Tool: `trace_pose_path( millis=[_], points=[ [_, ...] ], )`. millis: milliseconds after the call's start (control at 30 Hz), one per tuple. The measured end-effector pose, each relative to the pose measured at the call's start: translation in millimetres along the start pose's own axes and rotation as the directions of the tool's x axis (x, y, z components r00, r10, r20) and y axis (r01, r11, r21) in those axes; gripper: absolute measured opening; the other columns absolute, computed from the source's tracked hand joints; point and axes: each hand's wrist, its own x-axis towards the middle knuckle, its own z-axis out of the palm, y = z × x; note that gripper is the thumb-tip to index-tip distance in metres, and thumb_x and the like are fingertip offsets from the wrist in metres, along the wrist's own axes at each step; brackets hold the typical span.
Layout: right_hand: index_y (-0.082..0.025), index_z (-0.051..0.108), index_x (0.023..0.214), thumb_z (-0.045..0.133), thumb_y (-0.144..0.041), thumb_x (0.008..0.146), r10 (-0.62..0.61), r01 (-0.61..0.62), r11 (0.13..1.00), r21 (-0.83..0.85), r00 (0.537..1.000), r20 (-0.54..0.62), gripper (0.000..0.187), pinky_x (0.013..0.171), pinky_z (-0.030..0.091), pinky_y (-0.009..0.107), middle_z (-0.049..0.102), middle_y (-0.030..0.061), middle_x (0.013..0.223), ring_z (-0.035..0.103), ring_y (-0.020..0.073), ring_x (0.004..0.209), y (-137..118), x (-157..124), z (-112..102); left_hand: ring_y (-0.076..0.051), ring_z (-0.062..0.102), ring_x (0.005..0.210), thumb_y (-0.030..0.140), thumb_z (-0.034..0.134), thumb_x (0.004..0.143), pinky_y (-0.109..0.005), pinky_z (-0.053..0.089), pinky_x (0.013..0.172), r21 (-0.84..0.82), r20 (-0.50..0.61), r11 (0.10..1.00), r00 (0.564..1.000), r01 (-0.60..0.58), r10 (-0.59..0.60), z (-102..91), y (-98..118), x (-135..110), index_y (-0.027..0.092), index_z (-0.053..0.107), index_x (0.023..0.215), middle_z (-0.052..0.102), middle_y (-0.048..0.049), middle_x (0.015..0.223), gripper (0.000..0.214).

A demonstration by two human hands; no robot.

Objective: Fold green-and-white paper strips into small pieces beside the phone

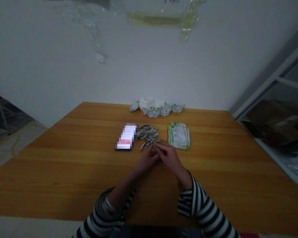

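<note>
My left hand (pixel 148 159) and my right hand (pixel 169 156) meet over the middle of the wooden table (pixel 213 185), fingertips pinched together. Between them shows the grey-white tip of a small folded paper piece (pixel 154 146); the fingers hide most of it. Just beyond the fingertips lies a loose pile of folded, pointed paper pieces (pixel 147 133), printed green and grey. Right of that pile, past my right hand, is a stack of flat green-and-white printed papers (pixel 180 136).
A phone (pixel 126 137) with a lit, blurred screen lies left of the folded pile. Along the wall at the back edge sits a row of bunched printed paper pieces (pixel 154 111) with white tissue-like paper (pixel 146 103) among them. A metal-framed shelf (pixel 270 82) stands at the right.
</note>
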Motion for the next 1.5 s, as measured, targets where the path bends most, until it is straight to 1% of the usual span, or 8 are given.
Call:
trace_pose_path(
  millis=[200,333,467,833,967,1233,1367,1500],
  points=[
    [-0.026,0.072,0.112,0.054,-0.014,0.079,0.056,-0.057,0.998,-0.009,0.991,-0.125,0.039,0.072,0.054,0.030,0.076,0.0046,0.101,0.069,0.0189,0.079,3,-6,3,-0.021,0.069,0.078,0.028,0.066,0.074,-0.031,0.057,0.070,0.058,-0.130,0.994,0.987,-0.091,0.098,-5.8,7,3,0.015,0.073,0.099,0.075,-0.0065,0.093,0.030],
    [-0.023,0.078,0.089,0.052,-0.011,0.077,0.065,-0.024,0.982,0.187,0.974,-0.219,0.031,0.061,0.051,0.024,0.074,0.0031,0.080,0.066,0.0160,0.070,12,-3,7,-0.019,0.071,0.070,0.022,0.067,0.070,-0.035,0.057,0.074,-0.209,-0.088,0.975,0.992,0.073,-0.093,-9.0,11,1,0.017,0.064,0.125,0.076,-0.0060,0.092,0.055],
    [-0.025,0.079,0.084,0.053,-0.011,0.076,0.020,0.020,0.972,0.235,0.985,-0.169,0.030,0.079,0.052,0.028,0.073,0.0039,0.092,0.067,0.0177,0.088,14,2,4,-0.023,0.072,0.081,0.021,0.068,0.067,-0.038,0.056,0.081,-0.337,-0.134,0.938,0.982,0.078,-0.130,-14.3,13,3,0.018,0.062,0.127,0.075,-0.0071,0.101,0.060],
    [-0.026,0.068,0.109,0.067,-0.036,0.081,0.262,-0.180,0.763,0.620,0.964,-0.042,0.030,0.087,0.053,0.034,0.073,0.0035,0.108,0.067,0.0204,0.098,3,-3,17,-0.025,0.070,0.083,0.042,0.071,0.076,-0.036,0.056,0.073,0.087,-0.311,0.984,0.934,-0.156,0.176,-15.6,11,0,0.014,0.070,0.114,0.076,-0.0103,0.096,0.048],
    [-0.020,0.073,0.094,0.065,-0.042,0.083,0.233,-0.212,0.825,0.524,0.972,0.028,0.025,0.078,0.053,0.031,0.074,0.0029,0.091,0.067,0.0203,0.085,-1,-2,24,-0.027,0.067,0.098,0.037,0.068,0.079,-0.039,0.053,0.087,0.249,-0.377,0.943,0.875,-0.221,0.305,-10.4,13,1,0.015,0.073,0.107,0.074,-0.0113,0.105,0.037],
    [-0.018,0.071,0.068,0.062,-0.043,0.084,0.274,-0.197,0.876,0.440,0.955,-0.117,0.030,0.071,0.050,0.029,0.069,0.0020,0.071,0.063,0.0193,0.073,0,-3,19,-0.022,0.069,0.074,0.039,0.082,0.064,-0.033,0.054,0.069,-0.046,-0.209,0.996,0.976,-0.073,0.062,-11.4,1,7,0.015,0.055,0.132,0.073,-0.0072,0.083,0.078],
    [-0.018,0.073,0.075,0.057,-0.050,0.085,0.309,-0.244,0.802,0.546,0.951,-0.029,0.038,0.070,0.052,0.032,0.072,0.0052,0.075,0.065,0.0198,0.069,1,-2,19,-0.021,0.067,0.069,0.033,0.080,0.065,-0.033,0.054,0.069,0.070,-0.227,0.993,0.968,-0.094,0.107,-15.7,2,5,0.013,0.064,0.123,0.074,-0.0064,0.078,0.063],
    [-0.019,0.073,0.070,0.062,-0.045,0.082,0.259,-0.187,0.893,0.408,0.957,-0.128,0.031,0.069,0.051,0.030,0.072,0.0041,0.070,0.064,0.0202,0.069,1,-2,16,-0.025,0.068,0.086,0.033,0.075,0.071,-0.035,0.053,0.080,0.241,-0.173,0.952,0.957,-0.189,0.234,-10.7,6,3,0.016,0.073,0.107,0.075,-0.0081,0.094,0.040]
  ],
)
